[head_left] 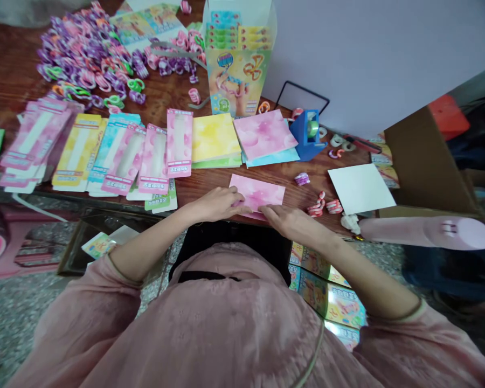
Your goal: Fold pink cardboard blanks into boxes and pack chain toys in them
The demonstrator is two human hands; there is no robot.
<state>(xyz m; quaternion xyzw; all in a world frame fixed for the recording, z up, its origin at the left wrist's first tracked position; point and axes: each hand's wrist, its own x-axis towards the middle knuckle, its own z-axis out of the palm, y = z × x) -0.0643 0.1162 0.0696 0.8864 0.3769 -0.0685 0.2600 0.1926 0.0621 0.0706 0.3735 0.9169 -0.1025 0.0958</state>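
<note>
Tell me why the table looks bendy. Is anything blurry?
Head view: the wide lens bows the table and stretches the corners; light is soft and even, without glare; the left hand, right hand and pink card look sharp.

Pink sheet (258, 193): rectangular, with soft cloudy blotches of lighter and darker pink, no print readable on it. Lies flat, long side running left to right, a little turned so that the right end comes slightly nearer to the person. Sits nearer to the person than the blue tape dispenser (305, 134) and to its left, well apart from it. Shows the far edge and both far corners clearly; near edge partly hidden.
</note>
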